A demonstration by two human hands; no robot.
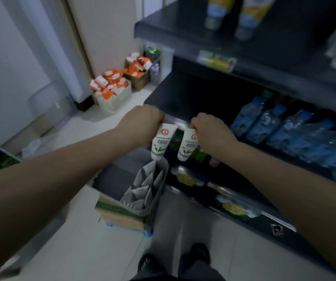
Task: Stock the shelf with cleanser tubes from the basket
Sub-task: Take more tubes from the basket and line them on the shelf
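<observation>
My left hand (142,122) grips the flat top end of a white cleanser tube (161,141) with a red seal and green leaf print; the tube hangs cap down. Beside it, my right hand (209,132) holds a second matching tube (187,146) the same way. Both tubes hang just in front of the dark shelf (183,94), above a grey basket (153,199) on the floor that holds several more tubes standing with their crimped ends up. The picture is blurred by motion.
Blue water bottles (284,128) fill the right part of the same shelf. Tubes stand on the shelf above (244,13). A cardboard box (120,216) sits under the basket. Baskets of orange packets (112,86) stand on the floor by the wall. My feet (173,258) are below.
</observation>
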